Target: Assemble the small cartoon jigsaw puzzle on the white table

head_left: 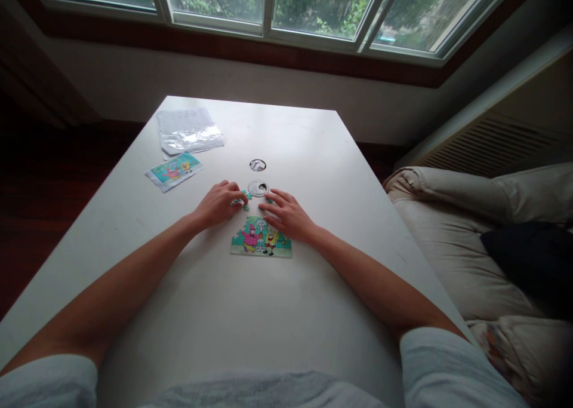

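Observation:
A small cartoon jigsaw puzzle (260, 241), partly assembled, lies flat on the white table (224, 312). My left hand (219, 204) rests at its upper left, fingers curled and pinching a teal puzzle piece (244, 200). My right hand (287, 215) lies over the puzzle's upper right part, fingers stretched out flat and pressing on it. Both hands sit just below a round grey disc (258, 187) on the table.
A printed reference picture (174, 171) and a crinkled clear plastic bag (188, 132) lie at the table's far left. A round cable hole (257, 165) sits beyond the disc. A cushioned sofa (474, 241) stands to the right, a window (268, 2) ahead.

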Available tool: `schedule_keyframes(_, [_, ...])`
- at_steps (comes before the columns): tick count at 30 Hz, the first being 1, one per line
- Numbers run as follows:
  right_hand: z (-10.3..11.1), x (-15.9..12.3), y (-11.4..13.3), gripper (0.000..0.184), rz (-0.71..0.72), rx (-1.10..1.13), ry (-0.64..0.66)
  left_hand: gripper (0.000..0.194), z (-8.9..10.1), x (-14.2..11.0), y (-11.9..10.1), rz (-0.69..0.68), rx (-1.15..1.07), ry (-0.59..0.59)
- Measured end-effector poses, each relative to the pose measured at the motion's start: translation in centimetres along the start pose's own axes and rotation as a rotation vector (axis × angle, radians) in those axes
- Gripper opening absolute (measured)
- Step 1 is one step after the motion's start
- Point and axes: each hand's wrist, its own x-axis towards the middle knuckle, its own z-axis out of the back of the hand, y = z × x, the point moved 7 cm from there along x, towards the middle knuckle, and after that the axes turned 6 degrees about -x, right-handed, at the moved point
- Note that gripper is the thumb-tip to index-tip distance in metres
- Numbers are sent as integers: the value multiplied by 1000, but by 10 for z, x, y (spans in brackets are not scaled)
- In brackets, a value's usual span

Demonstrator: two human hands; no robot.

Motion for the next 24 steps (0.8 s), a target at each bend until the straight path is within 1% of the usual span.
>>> schedule_keyframes(7, [0,-1,-2,40,-5,12,2,19,1,-1,-3,-42,-22,31])
schedule_keyframes(13, [1,0,-8,39,-33,19,-17,14,0,0,-4,-98,8,65])
schedule_keyframes(21, [6,1,-14,35,-80,30,-62,2,-5,-1,-8,-102,39,127])
schedule_keyframes(24, [8,1,-15,31,-94,50,-82,6,-6,-1,-9,-98,48,137])
